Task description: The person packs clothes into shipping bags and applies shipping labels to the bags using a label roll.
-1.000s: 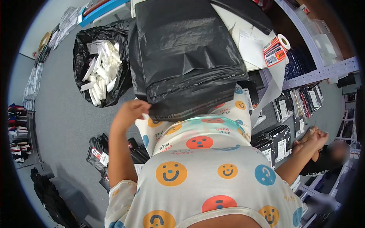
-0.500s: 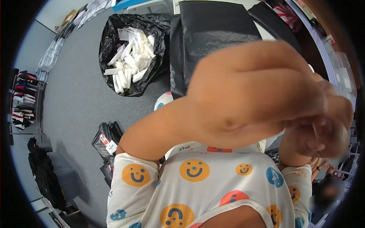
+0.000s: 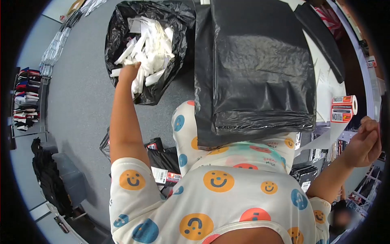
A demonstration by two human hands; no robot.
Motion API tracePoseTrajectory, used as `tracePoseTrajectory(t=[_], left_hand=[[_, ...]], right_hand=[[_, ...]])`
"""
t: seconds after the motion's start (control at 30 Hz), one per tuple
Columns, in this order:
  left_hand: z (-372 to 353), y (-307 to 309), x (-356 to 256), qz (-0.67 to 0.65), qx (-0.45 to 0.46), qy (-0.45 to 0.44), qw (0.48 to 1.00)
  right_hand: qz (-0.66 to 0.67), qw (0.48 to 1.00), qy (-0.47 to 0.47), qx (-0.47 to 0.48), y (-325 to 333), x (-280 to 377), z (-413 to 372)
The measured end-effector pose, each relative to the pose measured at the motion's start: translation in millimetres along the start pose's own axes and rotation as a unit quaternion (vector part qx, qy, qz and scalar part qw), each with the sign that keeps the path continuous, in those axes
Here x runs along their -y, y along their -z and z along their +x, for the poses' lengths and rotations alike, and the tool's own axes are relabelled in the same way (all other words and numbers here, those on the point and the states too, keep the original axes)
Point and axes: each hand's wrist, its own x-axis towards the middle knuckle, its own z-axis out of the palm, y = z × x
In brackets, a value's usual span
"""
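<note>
We looked down on a wide stack of black plastic bags (image 3: pixel 260 69) that filled the upper middle of the frame and lay on a white table (image 3: pixel 325 77). Below it, across the bottom, was the wearer's pale shirt (image 3: pixel 219 191) printed with coloured smiley faces. In the upper left, an open black bin bag (image 3: pixel 122 36) stood on the grey floor (image 3: pixel 77 118), heaped with white paper strips (image 3: pixel 152 44). Black labelled packets (image 3: pixel 162 162) lay on the floor at lower centre left. The left hand (image 3: pixel 129 72) reached into the bin bag's mouth and touched the strips. Its fingers were buried among them, so we could not tell whether they gripped anything. At the right edge, the right hand (image 3: pixel 365 142) had its fingers curled inward, just beside the paper tail of a label roll (image 3: pixel 343 109). We could not tell whether it pinched that tail.
</note>
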Motion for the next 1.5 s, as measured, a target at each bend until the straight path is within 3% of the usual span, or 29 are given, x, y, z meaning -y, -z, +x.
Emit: tracePoseTrajectory(t=[0.03,0.07,0.13,0.2,0.27,0.33,0.37,0.47,0.53,0.57,0.6,0.7,0.8,0.87,0.97,1.13,1.2,1.27,1.3,1.33,1.4,1.47,1.5], left_hand=[[-2,14,-5,0.064,0.011,-0.058,0.996],[-7,18,-2,0.051,-0.096,-0.107,0.988],[-3,19,-6,0.007,-0.236,-0.122,0.964],[6,18,-13,0.001,-0.282,-0.053,0.958],[4,19,-10,-0.014,-0.259,0.022,0.966],[-13,46,-16,-0.040,-0.167,0.107,0.979],[3,28,20,-0.060,-0.167,0.074,0.981],[-28,-6,48,-0.084,-0.384,0.158,0.906],[-33,-52,83,-0.255,-0.393,0.332,0.819],[-39,-78,99,-0.440,-0.328,0.350,0.759],[-47,-95,110,-0.606,-0.249,0.353,0.668],[-70,-92,100,-0.712,-0.085,0.349,0.603],[-47,-47,89,-0.777,-0.181,0.201,0.568],[-26,6,83,-0.769,-0.210,0.119,0.591],[-30,64,53,-0.757,-0.253,0.064,0.599],[-50,0,95,-0.718,-0.212,0.244,0.617],[-59,-26,131,-0.680,-0.140,0.298,0.655],[-88,-26,111,-0.549,-0.234,0.348,0.723],[-96,-32,103,-0.402,-0.369,0.308,0.779],[-104,-34,96,-0.240,-0.492,0.249,0.799],[-154,13,3,-0.256,-0.507,0.063,0.820],[-189,37,-66,-0.199,-0.429,-0.204,0.857],[-204,40,-92,-0.190,-0.361,-0.276,0.870]], right_hand=[[-0.004,1.000,-0.026,-0.007,4,-4,-1],[-0.001,1.000,-0.029,-0.005,5,-7,-1],[0.007,0.999,-0.032,-0.001,4,-12,-2],[-0.026,1.000,-0.006,0.005,-9,-9,-1],[-0.049,0.999,-0.004,0.020,-14,-7,-3],[-0.052,0.998,-0.008,0.033,-13,-8,-3],[-0.053,0.998,-0.009,0.039,-11,-10,-4],[-0.062,0.997,-0.045,0.027,-4,-15,-12],[-0.077,0.995,-0.059,0.025,-5,-16,-16],[-0.081,0.994,-0.067,0.028,-4,-18,-18],[-0.087,0.993,-0.076,0.032,-4,-19,-20],[-0.130,0.988,-0.065,0.050,-12,-14,-20],[-0.138,0.987,-0.058,0.056,-15,-10,-17],[-0.128,0.989,-0.060,0.053,-13,-10,-17],[-0.127,0.989,-0.066,0.040,-12,-9,-21],[-0.129,0.987,-0.096,0.008,-2,-16,-40],[-0.129,0.985,-0.113,0.015,3,-16,-42],[-0.166,0.973,-0.159,-0.003,13,-20,-50],[-0.169,0.970,-0.176,0.011,10,-17,-50],[-0.170,0.966,-0.195,0.022,4,-14,-51],[-0.228,0.958,-0.138,0.107,-1,-22,-59],[-0.253,0.934,-0.140,0.207,-7,-21,-63],[-0.238,0.930,-0.173,0.222,-7,-21,-68]])
